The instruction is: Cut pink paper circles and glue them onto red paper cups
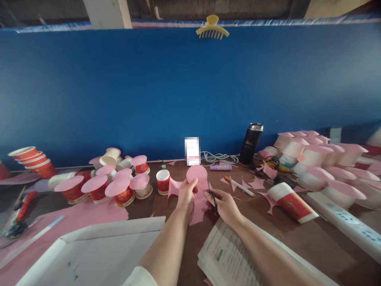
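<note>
Near the middle of the table, my left hand [188, 193] pinches a pink paper circle [197, 174] by its lower edge. My right hand [224, 201] is closed on dark-handled scissors [213, 198], whose blades point up beside the circle's right edge. Beneath both hands lies a larger pink paper sheet [198, 210] with curved cut-outs. A red paper cup [163, 182] stands upright just left of my left hand. Pink paper scraps [256, 183] are scattered to the right.
Cups topped with pink discs [119, 186] stand at left, and white ones [315, 155] at right. A black flask [251, 143], a tilted cup stack [293, 202], a power strip [348, 222], a book [226, 254] and a white box [98, 250] surround the work area.
</note>
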`<state>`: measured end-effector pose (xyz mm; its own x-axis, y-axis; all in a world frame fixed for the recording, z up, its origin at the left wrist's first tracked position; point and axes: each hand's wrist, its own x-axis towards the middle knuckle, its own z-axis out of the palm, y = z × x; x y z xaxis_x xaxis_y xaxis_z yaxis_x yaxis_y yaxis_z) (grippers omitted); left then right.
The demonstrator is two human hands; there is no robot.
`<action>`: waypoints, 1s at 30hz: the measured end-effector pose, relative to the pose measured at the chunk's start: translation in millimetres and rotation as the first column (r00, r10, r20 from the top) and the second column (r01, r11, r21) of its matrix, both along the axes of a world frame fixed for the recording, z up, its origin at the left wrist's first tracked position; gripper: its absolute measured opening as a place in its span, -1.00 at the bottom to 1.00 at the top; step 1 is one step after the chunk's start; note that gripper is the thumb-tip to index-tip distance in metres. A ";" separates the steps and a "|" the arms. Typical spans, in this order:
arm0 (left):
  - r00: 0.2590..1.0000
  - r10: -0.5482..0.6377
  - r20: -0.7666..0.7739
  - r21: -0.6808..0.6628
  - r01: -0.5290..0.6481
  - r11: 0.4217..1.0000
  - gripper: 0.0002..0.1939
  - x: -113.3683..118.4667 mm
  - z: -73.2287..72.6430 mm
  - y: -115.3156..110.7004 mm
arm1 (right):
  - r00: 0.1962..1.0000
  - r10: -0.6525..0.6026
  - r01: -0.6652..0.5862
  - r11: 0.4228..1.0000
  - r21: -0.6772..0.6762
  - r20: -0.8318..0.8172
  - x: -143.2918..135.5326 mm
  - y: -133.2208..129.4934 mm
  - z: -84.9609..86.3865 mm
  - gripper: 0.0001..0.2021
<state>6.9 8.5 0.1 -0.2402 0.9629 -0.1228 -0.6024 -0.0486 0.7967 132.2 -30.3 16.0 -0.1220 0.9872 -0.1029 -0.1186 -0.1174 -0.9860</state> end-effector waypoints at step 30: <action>1.000 -0.010 0.027 -0.032 0.011 0.999 -0.78 1.1 1.4 2.9 | 0.999 0.042 -0.043 0.998 -0.053 -0.012 -6.4 -6.6 14.6 -0.52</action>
